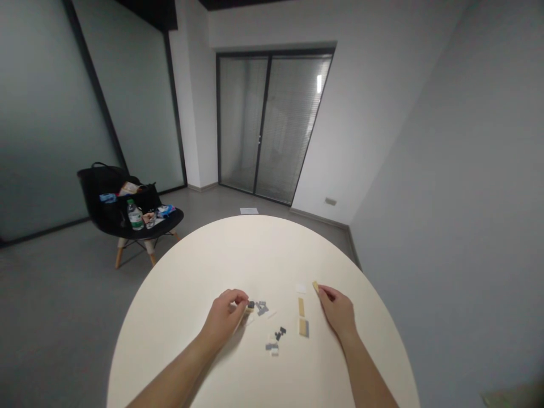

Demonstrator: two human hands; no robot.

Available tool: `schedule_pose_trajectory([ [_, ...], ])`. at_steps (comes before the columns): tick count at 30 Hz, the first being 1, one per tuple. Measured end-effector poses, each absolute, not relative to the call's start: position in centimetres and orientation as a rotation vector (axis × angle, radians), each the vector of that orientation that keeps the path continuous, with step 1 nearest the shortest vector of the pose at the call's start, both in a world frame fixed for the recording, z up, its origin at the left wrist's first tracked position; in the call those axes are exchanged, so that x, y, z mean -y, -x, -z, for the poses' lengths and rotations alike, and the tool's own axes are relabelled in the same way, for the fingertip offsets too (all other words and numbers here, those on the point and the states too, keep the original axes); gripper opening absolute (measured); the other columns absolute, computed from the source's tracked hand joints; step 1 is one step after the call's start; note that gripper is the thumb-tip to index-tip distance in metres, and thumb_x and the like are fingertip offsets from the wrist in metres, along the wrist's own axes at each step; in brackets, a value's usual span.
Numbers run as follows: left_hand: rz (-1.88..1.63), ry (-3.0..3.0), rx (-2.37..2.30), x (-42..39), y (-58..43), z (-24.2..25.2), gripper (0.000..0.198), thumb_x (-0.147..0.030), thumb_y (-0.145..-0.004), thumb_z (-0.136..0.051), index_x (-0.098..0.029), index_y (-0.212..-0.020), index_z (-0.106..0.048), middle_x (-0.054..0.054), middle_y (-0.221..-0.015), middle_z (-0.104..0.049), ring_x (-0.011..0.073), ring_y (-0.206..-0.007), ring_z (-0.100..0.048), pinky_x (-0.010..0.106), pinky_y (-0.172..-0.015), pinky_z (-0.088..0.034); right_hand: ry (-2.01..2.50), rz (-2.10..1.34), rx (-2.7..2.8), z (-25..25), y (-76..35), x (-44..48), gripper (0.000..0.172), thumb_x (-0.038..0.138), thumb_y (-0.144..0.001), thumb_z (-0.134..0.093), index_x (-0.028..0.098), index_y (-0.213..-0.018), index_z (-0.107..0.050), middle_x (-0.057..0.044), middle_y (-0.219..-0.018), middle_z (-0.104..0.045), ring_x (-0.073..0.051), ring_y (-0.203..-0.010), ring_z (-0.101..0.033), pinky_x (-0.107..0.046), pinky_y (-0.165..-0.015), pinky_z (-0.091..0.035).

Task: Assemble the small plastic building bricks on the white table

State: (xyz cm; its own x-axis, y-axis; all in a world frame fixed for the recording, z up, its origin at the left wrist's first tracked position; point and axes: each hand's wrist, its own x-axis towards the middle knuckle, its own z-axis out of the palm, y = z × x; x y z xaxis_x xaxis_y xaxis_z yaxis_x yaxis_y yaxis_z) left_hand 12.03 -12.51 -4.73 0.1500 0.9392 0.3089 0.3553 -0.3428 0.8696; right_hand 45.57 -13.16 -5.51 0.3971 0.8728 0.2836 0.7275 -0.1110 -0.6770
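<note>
The left hand was nearest, its fingers curled closed with what was probably a small dark plastic brick at the fingertips, though the hand partly hid it and the grip was hard to be sure of. The right hand pinched a flat tan plate between thumb and forefinger, with the other fingers loosely bent. Thin, light and stiff, with slick hard faces, such a plate would likely be easiest to hold by its long edges, and it could skate if pressed flat.

Between the hands, on the round white table, lay two more tan plates, a white tile, small black bricks, grey bricks and a small grey-and-white stack.

Beyond the table edge, a sheet of paper lay on the grey floor. Farther left, a black chair held a black bag, a water bottle and packets. Glass doors with blinds filled the far wall.
</note>
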Motion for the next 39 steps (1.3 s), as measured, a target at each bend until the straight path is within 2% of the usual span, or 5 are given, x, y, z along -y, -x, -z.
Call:
schedule_pose_trajectory([
  [5,-1.175,-1.774,-1.264,12.6,-12.1,4.5,0.018,-0.030,-0.085,-0.058,-0.019,-0.081,-0.072,0.006,-0.080,-0.072,0.0215,-0.078,-0.068,0.029,-0.068,-0.053,1.930,-0.125,1.482,6.1,-45.7,12.7,0.040,0.043,-0.088,-0.048,0.017,-0.097,-0.078,-0.010,-0.094,-0.079,-0.023,-0.084,-0.072,-0.033,-0.079,-0.055],
  [9,-1.182,-1.796,-1.273,12.4,-12.0,4.8,0.017,-0.029,-0.084,-0.057,-0.019,-0.081,-0.071,0.006,-0.080,-0.072,0.0216,-0.078,-0.067,0.030,-0.072,-0.051,1.947,-0.060,1.543,6.6,-45.4,12.4,0.034,0.035,-0.087,-0.050,0.016,-0.096,-0.077,-0.011,-0.096,-0.078,-0.023,-0.085,-0.071,-0.032,-0.081,-0.052],
  [15,-1.152,-1.808,-1.289,12.3,-12.0,5.2,0.018,-0.030,-0.085,-0.057,-0.019,-0.082,-0.071,0.005,-0.081,-0.072,0.0223,-0.080,-0.067,0.032,-0.074,-0.050,1.971,0.042,1.631,6.9,-45.2,12.4,0.029,0.028,-0.087,-0.050,0.016,-0.084,-0.076,-0.011,-0.088,-0.075,-0.023,-0.082,-0.068,-0.031,-0.079,-0.049],
  [30,-1.122,-1.787,-1.315,12.1,-11.8,5.1,0.018,-0.031,-0.085,-0.055,-0.019,-0.083,-0.069,0.005,-0.082,-0.071,0.0226,-0.081,-0.066,0.033,-0.077,-0.048,1.965,0.151,1.660,7.4,-45.5,12.3,0.022,0.027,-0.085,-0.053,0.017,-0.080,-0.072,-0.010,-0.087,-0.074,-0.021,-0.080,-0.069,-0.029,-0.076,-0.048],
  [39,-1.087,-1.870,-1.370,11.2,-9.9,5.2,0.020,-0.028,-0.085,-0.054,-0.020,-0.086,-0.073,0.005,-0.082,-0.071,0.0221,-0.079,-0.065,0.033,-0.076,-0.048,1.946,0.120,1.672,7.8,-46.0,12.3,0.025,0.025,-0.085,-0.050,0.017,-0.083,-0.073,-0.010,-0.091,-0.076,-0.022,-0.081,-0.069,-0.029,-0.077,-0.049],
])
